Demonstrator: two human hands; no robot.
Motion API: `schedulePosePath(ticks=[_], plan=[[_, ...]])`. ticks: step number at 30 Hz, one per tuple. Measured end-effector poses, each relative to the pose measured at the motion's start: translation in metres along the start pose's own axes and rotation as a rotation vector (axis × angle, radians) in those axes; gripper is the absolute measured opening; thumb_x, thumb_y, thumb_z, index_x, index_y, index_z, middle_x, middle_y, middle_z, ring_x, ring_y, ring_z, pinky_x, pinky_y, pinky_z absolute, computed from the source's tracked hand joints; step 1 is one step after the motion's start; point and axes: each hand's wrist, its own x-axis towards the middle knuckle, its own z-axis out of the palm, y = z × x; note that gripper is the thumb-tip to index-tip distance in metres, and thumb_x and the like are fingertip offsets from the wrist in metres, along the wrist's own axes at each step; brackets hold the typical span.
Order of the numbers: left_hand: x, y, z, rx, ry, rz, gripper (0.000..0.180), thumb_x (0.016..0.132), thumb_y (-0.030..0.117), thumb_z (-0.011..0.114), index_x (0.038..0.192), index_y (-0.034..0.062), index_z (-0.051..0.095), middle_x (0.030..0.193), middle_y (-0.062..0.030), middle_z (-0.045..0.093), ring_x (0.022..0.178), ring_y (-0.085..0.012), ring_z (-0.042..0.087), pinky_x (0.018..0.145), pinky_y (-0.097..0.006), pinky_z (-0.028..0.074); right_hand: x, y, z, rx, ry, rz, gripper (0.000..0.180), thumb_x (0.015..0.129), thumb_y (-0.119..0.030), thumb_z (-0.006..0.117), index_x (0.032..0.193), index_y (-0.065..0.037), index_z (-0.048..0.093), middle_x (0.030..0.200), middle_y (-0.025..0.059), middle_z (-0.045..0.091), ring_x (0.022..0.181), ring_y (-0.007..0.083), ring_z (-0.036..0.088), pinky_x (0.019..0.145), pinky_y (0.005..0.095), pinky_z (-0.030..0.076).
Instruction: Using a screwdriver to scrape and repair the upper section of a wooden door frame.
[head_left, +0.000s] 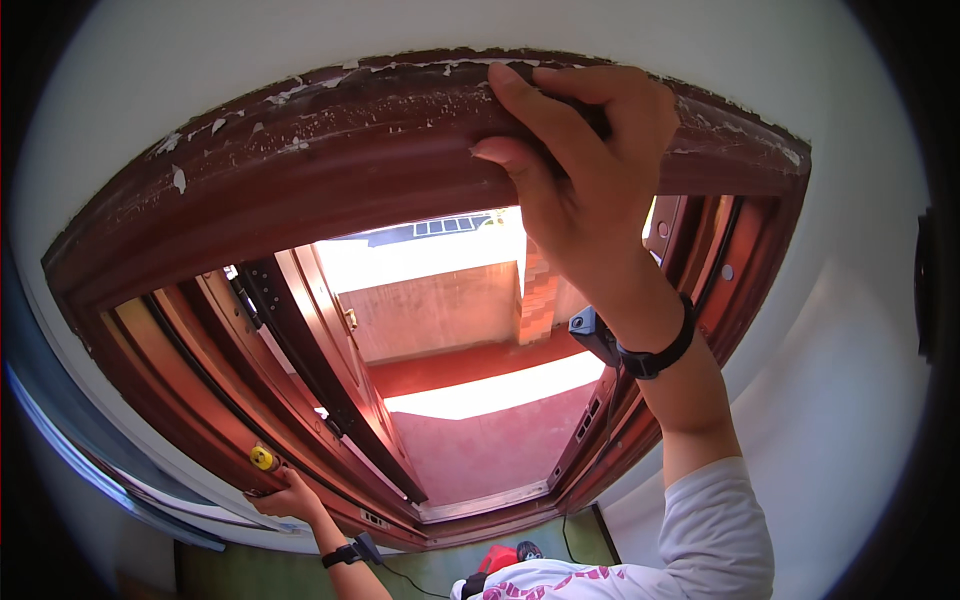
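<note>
My right hand [600, 150] reaches up to the dark red-brown door frame [330, 175]. Its fingertips touch the upper edge, where paint and plaster flake off in pale patches. The thumb lies apart from the index finger on the frame's face, and nothing shows between them. Low on the left, my left hand [290, 500] is closed around a small tool with a yellow round end [263, 458], held beside the left jamb. Fingers and shadow hide the rest of that tool, so its kind is unclear.
A door leaf [335, 350] with a brass handle stands open outward at the left. Beyond the threshold [485, 503] lie a red floor and a low wall [430, 310]. A thin cable runs from a small grey device [592, 330] at my right wrist. White walls flank the frame.
</note>
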Motion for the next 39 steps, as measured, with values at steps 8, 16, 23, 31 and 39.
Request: schedulePosePath(ticks=[8,16,23,31,39], plan=[[-0.002,0.009,0.002,-0.009,-0.047,-0.031,0.103,0.078,0.040,0.077,0.145,-0.0118,0.019,0.126,-0.0277,0.041,0.116,-0.0439,0.047,0.093,-0.054,0.045,0.009,0.029,0.007,0.115,-0.001,-0.120,0.028,0.073,-0.029,0.080,0.099,-0.017,0.074,0.092,-0.0007,0.059,0.080,0.0188,0.050,0.074,0.0370,0.034],[0.002,-0.001,0.001,0.031,-0.012,0.011,0.100,0.080,0.042,0.074,0.145,-0.0108,0.019,0.124,-0.0276,0.041,0.113,-0.0436,0.048,0.087,-0.053,0.047,0.010,0.009,-0.009,0.064,-0.195,-0.028,0.026,0.079,-0.017,0.078,0.104,-0.010,0.075,0.101,0.0039,0.057,0.091,0.0198,0.051,0.077,0.0314,0.042],[-0.003,-0.008,0.007,0.028,0.037,0.045,0.096,0.078,0.043,0.075,0.142,-0.0099,0.025,0.124,-0.0270,0.045,0.111,-0.0438,0.049,0.089,-0.054,0.046,0.009,0.014,0.001,0.118,-0.026,-0.062,0.019,0.077,-0.019,0.078,0.096,-0.016,0.075,0.090,-0.0009,0.061,0.078,0.0184,0.049,0.073,0.0335,0.035],[-0.002,-0.016,0.014,0.028,0.059,0.104,0.094,0.080,0.042,0.075,0.141,-0.0096,0.026,0.123,-0.0269,0.045,0.111,-0.0438,0.049,0.089,-0.054,0.045,-0.004,0.011,-0.010,0.277,-0.094,0.020,0.023,0.074,-0.014,0.080,0.095,-0.013,0.072,0.106,0.0053,0.064,0.093,0.0233,0.054,0.082,0.0358,0.039],[0.000,-0.005,0.006,-0.003,0.003,0.033,0.093,0.080,0.035,0.075,0.141,-0.0125,0.024,0.124,-0.0281,0.040,0.114,-0.0444,0.045,0.095,-0.053,0.042,-0.005,0.007,-0.001,0.197,-0.049,-0.031,0.022,0.071,-0.010,0.080,0.088,-0.014,0.067,0.107,0.0046,0.062,0.095,0.0230,0.053,0.083,0.0358,0.036]])
